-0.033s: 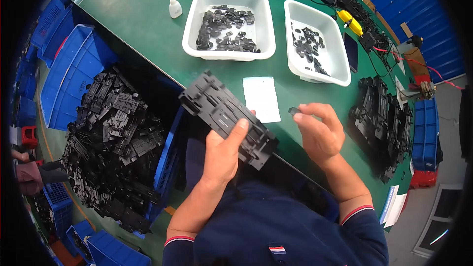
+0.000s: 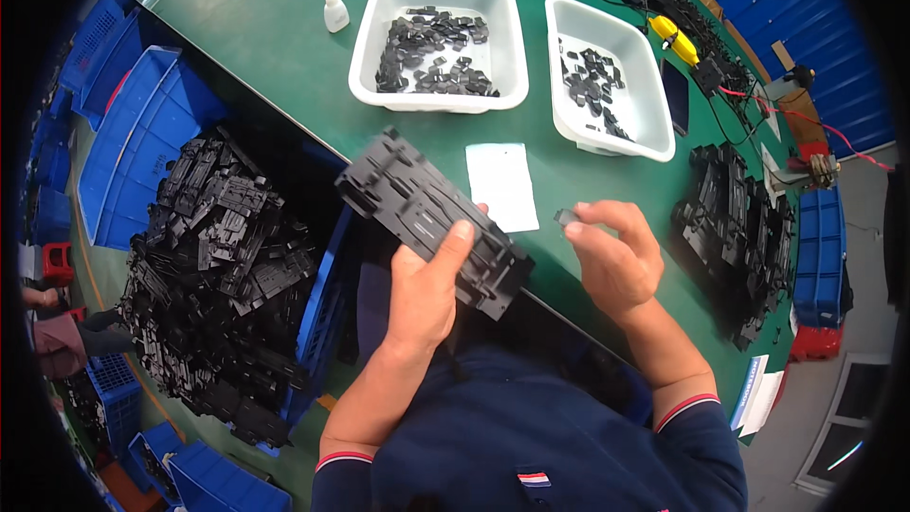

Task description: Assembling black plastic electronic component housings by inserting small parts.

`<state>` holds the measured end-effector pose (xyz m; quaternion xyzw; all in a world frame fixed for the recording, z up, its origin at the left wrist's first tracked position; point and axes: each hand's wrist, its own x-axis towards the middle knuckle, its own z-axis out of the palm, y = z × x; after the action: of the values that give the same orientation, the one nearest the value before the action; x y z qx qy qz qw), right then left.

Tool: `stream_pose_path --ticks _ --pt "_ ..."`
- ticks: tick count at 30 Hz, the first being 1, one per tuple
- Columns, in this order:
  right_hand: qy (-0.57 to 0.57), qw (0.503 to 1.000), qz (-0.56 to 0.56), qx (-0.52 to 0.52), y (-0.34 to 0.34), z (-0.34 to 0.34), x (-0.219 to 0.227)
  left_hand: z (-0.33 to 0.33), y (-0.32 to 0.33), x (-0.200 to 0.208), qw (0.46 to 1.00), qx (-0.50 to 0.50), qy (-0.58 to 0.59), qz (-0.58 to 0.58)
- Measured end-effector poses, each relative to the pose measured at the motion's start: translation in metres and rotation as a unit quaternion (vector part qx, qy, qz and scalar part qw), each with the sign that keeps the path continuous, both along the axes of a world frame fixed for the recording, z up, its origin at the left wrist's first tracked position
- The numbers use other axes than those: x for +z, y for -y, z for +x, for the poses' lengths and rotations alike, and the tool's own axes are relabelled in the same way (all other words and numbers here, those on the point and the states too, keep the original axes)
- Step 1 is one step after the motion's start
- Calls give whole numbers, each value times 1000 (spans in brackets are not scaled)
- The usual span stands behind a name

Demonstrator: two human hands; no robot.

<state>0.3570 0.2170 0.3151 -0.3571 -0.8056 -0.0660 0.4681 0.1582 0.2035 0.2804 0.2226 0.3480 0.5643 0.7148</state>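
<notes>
My left hand [image 2: 427, 299] grips a long black moulded plastic part [image 2: 417, 199], thumb on its upper face, the part tilted over the table's front edge. Between the thumb and fingertips of my right hand [image 2: 621, 261] is a small black plastic piece [image 2: 566, 218], held apart from the long part. A white sheet of paper [image 2: 500, 187] lies on the table between the two hands, a little beyond them. Two white tubs stand farther back: the left tub [image 2: 517, 66] and the right tub [image 2: 664, 114] both contain loose small black pieces.
A blue crate [image 2: 322, 308] heaped with long black parts [image 2: 227, 228] stands left of the green table [image 2: 256, 47]. More black parts [image 2: 735, 237] are stacked at the right. A white dropper bottle [image 2: 336, 11], a yellow tool [image 2: 673, 40] and cables lie farther back. Another person [image 2: 59, 341] shows at far left.
The long black part in my left hand has shifted slightly up and to the left. My right hand, pinching the small piece, stays nearly in place.
</notes>
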Motion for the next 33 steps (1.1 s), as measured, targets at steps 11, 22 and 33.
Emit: stream_pose_path --ticks 11,22,33 --pt "-23 994 -38 97 34 1 -13 11 -4 24 994 72 12 86" --pt "-196 920 -337 -38 -9 -9 -11 9 7 2 999 29 2 13" --pt "-143 840 -516 -87 -59 -24 -18 3 4 -14 998 -26 22 -45"
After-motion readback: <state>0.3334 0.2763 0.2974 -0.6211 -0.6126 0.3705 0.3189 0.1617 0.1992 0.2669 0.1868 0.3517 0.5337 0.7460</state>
